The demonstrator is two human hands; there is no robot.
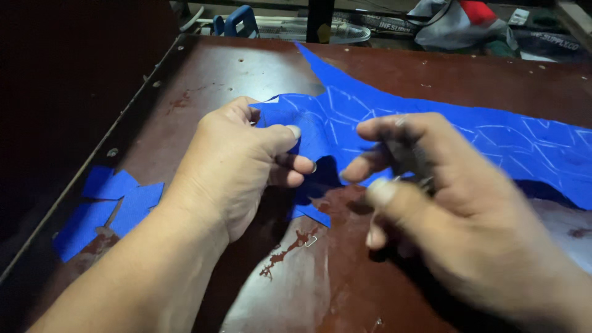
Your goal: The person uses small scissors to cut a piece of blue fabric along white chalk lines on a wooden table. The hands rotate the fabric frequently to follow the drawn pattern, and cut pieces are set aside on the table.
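A long sheet of blue fabric (394, 120) marked with white chalk outlines lies across a worn dark red table (228, 68). My left hand (237, 163) pinches the fabric's near left edge between thumb and fingers. My right hand (425, 185) is blurred, just right of that edge, and grips a dark metal tool (407, 157) that looks like scissors, with the fingers curled around it. The two hands are a few centimetres apart over the cloth's cut edge.
Several cut blue fabric pieces (108, 203) lie by the table's left edge. A small metal clip (311, 240) rests on the table near me. Beyond the far edge are a blue clamp-like object (237, 21) and bundled cloth (459, 21).
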